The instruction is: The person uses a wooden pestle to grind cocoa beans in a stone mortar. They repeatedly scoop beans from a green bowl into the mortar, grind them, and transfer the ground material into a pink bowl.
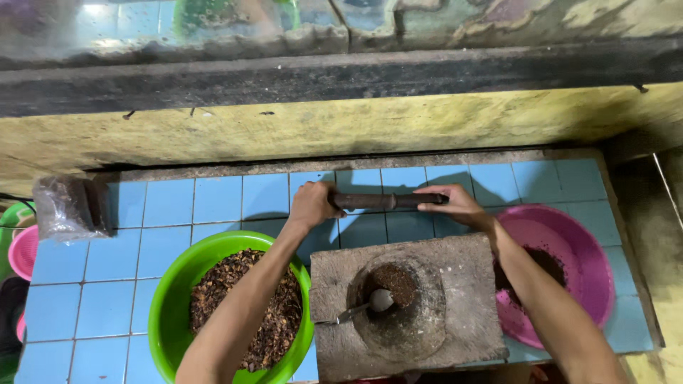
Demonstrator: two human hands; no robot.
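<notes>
Both hands, left hand (311,205) and right hand (455,205), grip a dark cylindrical pestle (388,201); rough stone mortar (405,306) below.

Blue tiled counter (163,206); stained yellow wall (284,131); dark ledge (341,75) above.
</notes>
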